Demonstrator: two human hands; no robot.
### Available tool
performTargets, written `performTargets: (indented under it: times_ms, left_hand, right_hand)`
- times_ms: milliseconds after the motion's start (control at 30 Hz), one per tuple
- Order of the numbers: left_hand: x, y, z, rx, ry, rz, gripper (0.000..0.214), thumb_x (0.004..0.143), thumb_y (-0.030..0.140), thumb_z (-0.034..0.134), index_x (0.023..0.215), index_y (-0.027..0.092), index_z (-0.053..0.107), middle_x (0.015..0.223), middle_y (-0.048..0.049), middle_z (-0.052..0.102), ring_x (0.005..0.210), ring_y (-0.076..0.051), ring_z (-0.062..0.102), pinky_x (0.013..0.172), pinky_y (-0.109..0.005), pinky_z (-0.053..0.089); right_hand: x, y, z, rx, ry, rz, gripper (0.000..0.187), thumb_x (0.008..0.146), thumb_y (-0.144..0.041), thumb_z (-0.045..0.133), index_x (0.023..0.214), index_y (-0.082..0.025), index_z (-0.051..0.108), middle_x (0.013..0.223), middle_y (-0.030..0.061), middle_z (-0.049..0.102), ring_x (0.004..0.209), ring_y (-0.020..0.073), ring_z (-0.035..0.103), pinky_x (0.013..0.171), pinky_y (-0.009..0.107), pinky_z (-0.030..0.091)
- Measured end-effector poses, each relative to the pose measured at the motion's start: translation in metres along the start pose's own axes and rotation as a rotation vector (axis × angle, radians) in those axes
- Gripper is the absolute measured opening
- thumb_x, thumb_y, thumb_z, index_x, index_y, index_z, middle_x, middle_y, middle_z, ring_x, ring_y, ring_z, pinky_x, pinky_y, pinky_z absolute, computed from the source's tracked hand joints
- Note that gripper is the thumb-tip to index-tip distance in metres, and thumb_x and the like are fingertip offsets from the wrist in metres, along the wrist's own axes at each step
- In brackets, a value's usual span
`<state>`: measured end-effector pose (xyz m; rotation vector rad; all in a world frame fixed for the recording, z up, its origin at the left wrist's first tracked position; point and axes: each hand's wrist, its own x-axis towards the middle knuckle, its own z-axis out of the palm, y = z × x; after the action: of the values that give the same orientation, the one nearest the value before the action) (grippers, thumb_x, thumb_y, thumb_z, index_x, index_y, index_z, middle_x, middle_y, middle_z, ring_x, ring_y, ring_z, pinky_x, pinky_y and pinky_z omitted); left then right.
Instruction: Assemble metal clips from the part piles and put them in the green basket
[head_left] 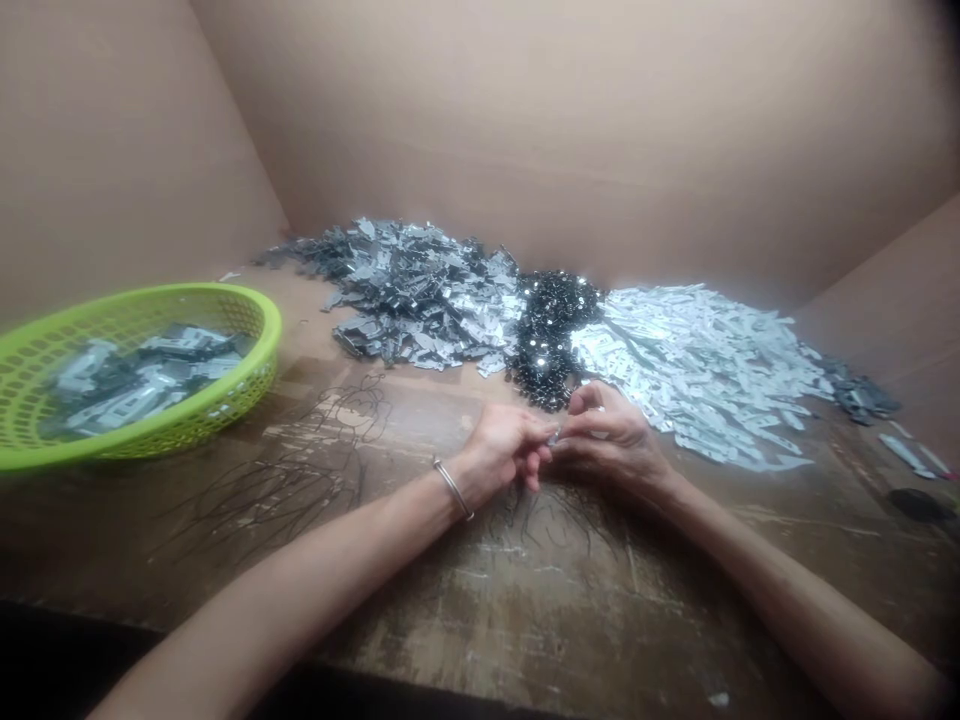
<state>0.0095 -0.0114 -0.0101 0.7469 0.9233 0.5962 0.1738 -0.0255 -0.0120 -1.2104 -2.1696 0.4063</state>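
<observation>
My left hand [502, 447] and my right hand [609, 440] meet at the fingertips above the worn wooden table, and both pinch a small silver metal piece [553, 437]. Most of that piece is hidden by my fingers. A metal bangle [451, 488] circles my left wrist. Just beyond my right hand lies a heap of shiny flat metal strips [694, 370]. A mound of small black metal parts [551, 335] sits just beyond my fingertips. Thin black wires [300, 480] lie tangled on the table under and left of my hands.
A heap of grey stamped metal plates [412, 295] lies at the back. A lime-green plastic basket [262, 330] at the left holds similar plates. Cardboard walls [562, 120] rise behind the table. A small dark heap [862, 398] lies at the far right.
</observation>
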Motion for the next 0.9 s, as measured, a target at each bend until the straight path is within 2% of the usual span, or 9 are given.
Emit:
performTargets:
  times_ms: [167, 433, 700, 900]
  left_hand:
    - [-0.001, -0.001, 0.001, -0.027, 0.014, 0.003, 0.008, 0.068, 0.013, 0.052, 0.061, 0.01, 0.048, 0.042, 0.0013, 0.048, 0.03, -0.005, 0.038, 0.027, -0.016, 0.032]
    - [0.001, -0.004, 0.0, -0.046, -0.017, 0.003, 0.007, 0.068, 0.016, 0.051, 0.063, 0.011, 0.049, 0.041, 0.0021, 0.047, 0.028, -0.005, 0.035, 0.026, -0.016, 0.025]
    - [0.0, -0.003, 0.0, -0.044, -0.02, -0.005, 0.009, 0.066, 0.018, 0.054, 0.062, 0.012, 0.048, 0.042, 0.0025, 0.047, 0.028, -0.004, 0.035, 0.026, -0.015, 0.024]
    - [0.0, -0.003, -0.001, -0.052, -0.028, 0.011, 0.006, 0.068, 0.017, 0.052, 0.065, 0.012, 0.05, 0.043, 0.0019, 0.048, 0.029, -0.005, 0.036, 0.026, -0.016, 0.025]
  right_hand:
    - [-0.002, -0.001, 0.002, -0.02, 0.035, -0.016, 0.014, 0.066, -0.034, 0.059, 0.072, -0.024, 0.067, 0.082, 0.004, 0.048, 0.079, 0.0173, 0.046, 0.071, 0.033, 0.038]
    - [-0.003, -0.003, 0.003, -0.042, 0.066, -0.052, 0.013, 0.065, -0.034, 0.06, 0.069, -0.022, 0.065, 0.081, 0.0043, 0.049, 0.08, 0.0176, 0.046, 0.074, 0.034, 0.037]
    - [-0.003, -0.004, 0.003, -0.001, 0.058, -0.069, 0.014, 0.066, -0.034, 0.059, 0.068, -0.021, 0.065, 0.078, 0.004, 0.053, 0.077, 0.0178, 0.049, 0.073, 0.036, 0.037]
    - [0.0, -0.004, -0.011, 0.018, 0.093, -0.053, 0.014, 0.066, -0.029, 0.06, 0.075, -0.019, 0.062, 0.082, 0.0045, 0.054, 0.079, 0.0169, 0.05, 0.071, 0.033, 0.04]
